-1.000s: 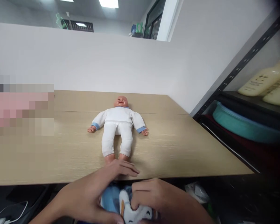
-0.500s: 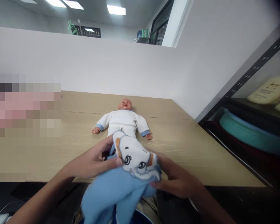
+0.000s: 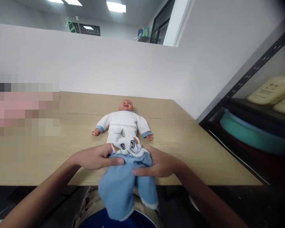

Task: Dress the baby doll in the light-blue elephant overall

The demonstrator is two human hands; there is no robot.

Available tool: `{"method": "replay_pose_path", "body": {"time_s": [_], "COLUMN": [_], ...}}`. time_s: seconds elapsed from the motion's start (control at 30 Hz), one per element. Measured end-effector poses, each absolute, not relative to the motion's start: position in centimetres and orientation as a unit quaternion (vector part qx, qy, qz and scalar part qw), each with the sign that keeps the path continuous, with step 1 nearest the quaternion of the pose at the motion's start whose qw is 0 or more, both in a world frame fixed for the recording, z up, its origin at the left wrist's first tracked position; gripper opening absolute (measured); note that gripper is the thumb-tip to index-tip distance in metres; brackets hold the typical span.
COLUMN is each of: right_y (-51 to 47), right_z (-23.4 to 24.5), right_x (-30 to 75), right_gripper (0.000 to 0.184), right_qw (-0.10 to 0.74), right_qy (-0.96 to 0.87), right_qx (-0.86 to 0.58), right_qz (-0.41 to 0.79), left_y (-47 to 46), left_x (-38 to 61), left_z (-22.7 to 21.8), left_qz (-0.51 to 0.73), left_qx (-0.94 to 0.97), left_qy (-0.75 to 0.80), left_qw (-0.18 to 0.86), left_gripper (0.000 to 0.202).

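Note:
A baby doll (image 3: 122, 119) in a white outfit with blue cuffs lies on its back on the table, head toward the wall. In front of it I hold small blue baby pants (image 3: 117, 186) with an embroidered white animal face. My left hand (image 3: 98, 156) grips the fabric on the left, thumb on top. My right hand (image 3: 160, 163) grips the right side the same way. Both pant legs hang past the table's front edge above my lap. The doll's lower legs are hidden behind the cloth.
The wooden table (image 3: 192, 152) meets a white partition (image 3: 90, 63). On the right, a dark metal shelf (image 3: 242, 76) holds cream-coloured bottles (image 3: 270, 90) and a teal basin (image 3: 251, 134). A blue container (image 3: 97, 220) is below at my lap. A blurred patch covers the left side.
Both hands have moved the pants forward, closer to the doll's legs. The animal face has tipped away and folded, and the two pant legs hang apart more clearly.

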State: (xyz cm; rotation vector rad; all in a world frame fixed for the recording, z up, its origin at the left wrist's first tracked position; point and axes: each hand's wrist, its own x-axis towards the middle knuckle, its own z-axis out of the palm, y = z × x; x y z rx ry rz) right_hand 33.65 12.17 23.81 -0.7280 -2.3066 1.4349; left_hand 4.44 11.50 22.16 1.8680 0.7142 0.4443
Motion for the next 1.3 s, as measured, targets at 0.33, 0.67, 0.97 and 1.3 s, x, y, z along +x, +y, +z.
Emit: {"method": "replay_pose_path", "body": {"time_s": [0.33, 0.67, 0.97, 1.3], "right_y": [12.8, 12.5, 12.4, 11.0], "right_z": [22.2, 21.0, 20.5, 21.0], "right_x": [33.1, 33.3, 31.8, 31.7], "right_gripper": [0.065, 0.078, 0.070, 0.081], "right_qw": [0.150, 0.177, 0.160, 0.206], "right_qy": [-0.726, -0.659, -0.639, -0.574], "right_qx": [-0.231, -0.266, -0.217, -0.213], "right_qz": [0.630, 0.681, 0.720, 0.764], "left_y": [12.1, 11.7, 10.8, 6.7], "left_x": [3.6, 2.3, 2.8, 4.2], "left_z": [20.4, 16.9, 17.4, 18.8], "left_qz": [0.199, 0.232, 0.289, 0.321], "left_qx": [0.728, 0.638, 0.633, 0.572], "left_qy": [0.182, 0.236, 0.274, 0.349], "left_qw": [0.630, 0.695, 0.664, 0.669], "left_gripper": [0.054, 0.072, 0.061, 0.064]}}
